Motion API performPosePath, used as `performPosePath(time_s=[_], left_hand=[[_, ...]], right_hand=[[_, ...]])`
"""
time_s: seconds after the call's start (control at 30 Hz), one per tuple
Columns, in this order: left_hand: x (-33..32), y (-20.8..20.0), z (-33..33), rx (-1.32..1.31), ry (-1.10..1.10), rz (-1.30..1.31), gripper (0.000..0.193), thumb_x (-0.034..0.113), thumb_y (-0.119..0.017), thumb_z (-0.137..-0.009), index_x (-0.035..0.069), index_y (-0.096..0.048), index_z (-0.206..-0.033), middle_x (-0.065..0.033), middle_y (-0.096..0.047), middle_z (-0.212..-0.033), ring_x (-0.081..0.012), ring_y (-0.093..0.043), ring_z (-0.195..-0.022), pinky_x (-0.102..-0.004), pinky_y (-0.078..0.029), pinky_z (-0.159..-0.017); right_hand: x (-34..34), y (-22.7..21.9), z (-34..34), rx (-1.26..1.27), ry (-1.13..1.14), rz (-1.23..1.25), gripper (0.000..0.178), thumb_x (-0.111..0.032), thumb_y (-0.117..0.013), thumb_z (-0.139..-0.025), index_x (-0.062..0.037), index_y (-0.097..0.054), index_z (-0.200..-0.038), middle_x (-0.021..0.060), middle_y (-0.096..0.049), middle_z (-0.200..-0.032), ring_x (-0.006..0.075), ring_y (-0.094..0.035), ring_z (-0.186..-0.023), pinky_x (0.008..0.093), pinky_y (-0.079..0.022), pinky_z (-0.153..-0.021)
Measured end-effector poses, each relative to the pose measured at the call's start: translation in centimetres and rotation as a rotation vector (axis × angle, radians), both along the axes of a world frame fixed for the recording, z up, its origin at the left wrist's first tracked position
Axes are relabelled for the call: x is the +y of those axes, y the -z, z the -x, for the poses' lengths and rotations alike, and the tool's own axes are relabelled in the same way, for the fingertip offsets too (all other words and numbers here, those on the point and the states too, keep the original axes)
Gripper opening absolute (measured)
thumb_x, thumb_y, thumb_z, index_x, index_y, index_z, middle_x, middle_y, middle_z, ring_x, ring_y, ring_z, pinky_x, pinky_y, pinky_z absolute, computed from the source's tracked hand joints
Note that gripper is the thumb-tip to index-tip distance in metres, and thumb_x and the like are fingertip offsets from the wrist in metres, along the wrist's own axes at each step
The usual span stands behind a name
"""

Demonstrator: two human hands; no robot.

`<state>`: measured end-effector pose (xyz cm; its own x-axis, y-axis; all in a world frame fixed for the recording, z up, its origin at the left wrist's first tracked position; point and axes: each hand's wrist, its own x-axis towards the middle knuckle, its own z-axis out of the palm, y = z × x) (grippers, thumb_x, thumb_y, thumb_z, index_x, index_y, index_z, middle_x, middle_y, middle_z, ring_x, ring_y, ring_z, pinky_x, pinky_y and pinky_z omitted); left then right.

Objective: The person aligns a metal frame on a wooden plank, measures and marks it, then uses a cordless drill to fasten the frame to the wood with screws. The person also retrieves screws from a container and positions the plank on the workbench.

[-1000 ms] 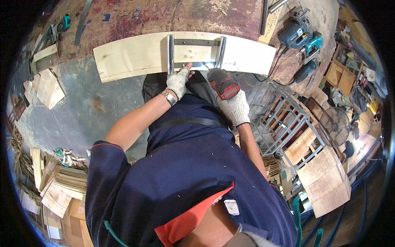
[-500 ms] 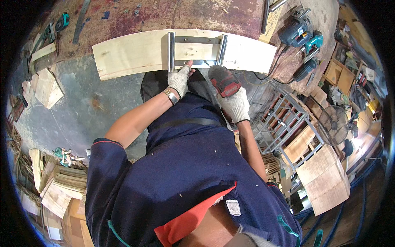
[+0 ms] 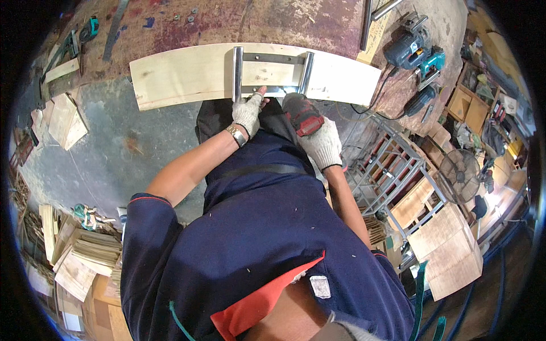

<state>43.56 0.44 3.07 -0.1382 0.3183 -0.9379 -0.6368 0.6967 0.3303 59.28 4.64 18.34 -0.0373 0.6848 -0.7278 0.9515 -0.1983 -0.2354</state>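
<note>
A pale curved wooden board (image 3: pixel 176 77) lies along the near edge of the workbench. On it rests a metal frame (image 3: pixel 238 71) with two chrome tubes joined by two flat dark bars. My left hand (image 3: pixel 248 111), in a white knit glove with bare fingertips, grips the frame at the near end of the left tube, a fingertip on the near bar. In my gloved right hand (image 3: pixel 323 143) is a red and black cordless drill (image 3: pixel 303 115). Its nose points at the near bar close to the right tube, where a bright light shines. The bit's tip is hard to make out.
Corded power tools (image 3: pixel 406 48) lie on the bench (image 3: pixel 301 23) at right, their cable trailing near the board. A tape measure (image 3: pixel 89 28) sits at far left. A grey metal rack (image 3: pixel 392 153) and a fan (image 3: pixel 459 176) stand to the right; stacked wood (image 3: pixel 94 253) lies lower left.
The drill and my right hand have shifted slightly left and toward me. My left hand stays on the frame, and the board has barely moved in view.
</note>
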Motion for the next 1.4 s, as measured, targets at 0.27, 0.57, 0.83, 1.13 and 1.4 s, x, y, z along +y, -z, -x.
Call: performPosePath(time_s=[0.27, 0.57, 0.83, 1.13, 1.4], left_hand=[[-1.5, 0.3, 0.3, -0.075, -0.061, 0.052, 0.032, 0.016, -0.083, -0.083, 0.003, -0.064, -0.106, -0.0058, -0.071, -0.089, -0.0147, -0.069, -0.068, -0.0256, -0.055, -0.061], [-1.2, -0.3, 0.3, -0.002, -0.030, 0.059, 0.035, 0.019, -0.079, -0.087, 0.003, -0.060, -0.111, -0.0064, -0.067, -0.089, -0.0174, -0.068, -0.072, -0.0266, -0.058, -0.065], [-1.8, 1.0, 0.5, -0.077, -0.046, 0.007, 0.029, 0.019, -0.081, -0.086, 0.001, -0.063, -0.102, -0.0050, -0.070, -0.085, -0.0145, -0.069, -0.068, -0.0251, -0.053, -0.059], [0.9, -0.7, -0.1, -0.130, -0.071, -0.020, 0.041, 0.025, -0.084, -0.083, -0.001, -0.057, -0.099, -0.0058, -0.064, -0.078, -0.0197, -0.070, -0.073, -0.0266, -0.054, -0.059], [1.8, 1.0, 0.8, -0.346, 0.024, -0.069, 0.035, 0.026, -0.078, -0.089, 0.002, -0.061, -0.107, -0.0092, -0.069, -0.092, -0.0213, -0.070, -0.081, -0.0298, -0.055, -0.068]], right_hand=[[-0.9, -0.2, -0.3, 0.032, 0.051, 0.023, 0.040, -0.029, -0.075, -0.073, -0.0095, -0.071, -0.108, 0.0209, -0.071, -0.093, 0.0390, -0.069, -0.089, 0.0450, -0.055, -0.078], [-0.5, -0.4, -0.4, 0.030, -0.038, 0.016, 0.044, -0.036, -0.078, -0.072, -0.0101, -0.072, -0.107, 0.0200, -0.071, -0.092, 0.0390, -0.069, -0.088, 0.0459, -0.055, -0.077], [-0.3, -0.7, 0.2, -0.061, -0.138, -0.025, 0.037, -0.034, -0.076, -0.074, -0.0101, -0.069, -0.101, 0.0200, -0.071, -0.089, 0.0389, -0.069, -0.088, 0.0488, -0.055, -0.079], [2.8, -2.9, -0.2, -0.039, -0.134, -0.103, 0.042, -0.033, -0.076, -0.070, -0.0146, -0.074, -0.108, 0.0189, -0.072, -0.092, 0.0379, -0.069, -0.089, 0.0462, -0.055, -0.079], [4.6, -2.7, -1.7, -0.073, -0.201, -0.114, 0.039, -0.034, -0.076, -0.072, -0.0080, -0.073, -0.101, 0.0221, -0.071, -0.094, 0.0390, -0.068, -0.092, 0.0466, -0.054, -0.080]])
